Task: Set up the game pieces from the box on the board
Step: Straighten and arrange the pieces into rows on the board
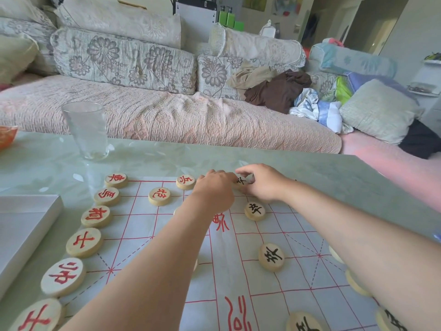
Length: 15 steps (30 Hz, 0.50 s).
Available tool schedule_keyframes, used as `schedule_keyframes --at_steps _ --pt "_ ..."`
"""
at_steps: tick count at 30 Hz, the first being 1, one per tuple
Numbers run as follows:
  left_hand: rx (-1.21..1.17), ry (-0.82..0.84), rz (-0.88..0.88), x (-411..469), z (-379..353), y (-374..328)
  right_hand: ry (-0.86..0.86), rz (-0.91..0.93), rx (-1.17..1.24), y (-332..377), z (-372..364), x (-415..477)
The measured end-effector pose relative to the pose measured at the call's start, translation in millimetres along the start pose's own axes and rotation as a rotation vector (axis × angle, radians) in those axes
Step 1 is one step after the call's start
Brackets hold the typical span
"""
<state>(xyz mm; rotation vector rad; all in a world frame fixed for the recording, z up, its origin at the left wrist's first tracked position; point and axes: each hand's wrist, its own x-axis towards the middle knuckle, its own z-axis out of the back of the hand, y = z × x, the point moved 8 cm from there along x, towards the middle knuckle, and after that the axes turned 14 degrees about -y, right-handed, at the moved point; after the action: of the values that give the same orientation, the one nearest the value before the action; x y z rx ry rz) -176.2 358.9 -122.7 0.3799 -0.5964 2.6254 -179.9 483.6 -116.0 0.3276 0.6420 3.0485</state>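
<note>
We are starting at the white box [26, 225], which is lying just off the board's [143, 223] left edge, within easy reach for taking pieces out. Along that same left edge the red pieces [84, 242] are sitting in a curved line, one per crossing, characters facing up, so we judge the red back rank is largely filled. A drinking glass [86, 130] is standing beyond the board's far left corner, out of the way of play. On the board itself, a red cannon [159, 196] and a red soldier [185, 182] are resting ahead of that line, near the far edge.

Our left hand [214, 193] is reaching to the board's far edge with its fingers curled downward. Its back is facing us, so we cannot tell whether it is gripping anything. Just beside it, our right hand [263, 183] is pinching a black piece [240, 182] between thumb and fingertips. It is holding the piece low over a crossing at the far edge, probably to seat it squarely.

Right of the midline, two more black soldiers [254, 211] are lying spaced along their row. Other pieces are showing partly under our right forearm along the board's right edge.
</note>
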Motion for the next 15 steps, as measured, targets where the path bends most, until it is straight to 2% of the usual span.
schedule_keyframes --at_steps 4,9,12,15 --pt "0.017 -0.015 -0.017 -0.1 4.3 -3.3 -0.030 -0.018 0.033 -0.8 4.6 -3.6" --pt "-0.045 -0.108 -0.018 -7.5 16.6 -11.7 -0.216 -0.026 0.095 3.7 32.9 -21.2" --pt "-0.126 -0.028 0.005 -13.8 13.8 -21.3 -0.225 -0.026 0.093 8.2 45.1 -42.9" --pt "-0.146 0.057 -0.010 -21.9 8.4 -29.4 -0.145 -0.037 0.043 12.5 48.3 -65.2"
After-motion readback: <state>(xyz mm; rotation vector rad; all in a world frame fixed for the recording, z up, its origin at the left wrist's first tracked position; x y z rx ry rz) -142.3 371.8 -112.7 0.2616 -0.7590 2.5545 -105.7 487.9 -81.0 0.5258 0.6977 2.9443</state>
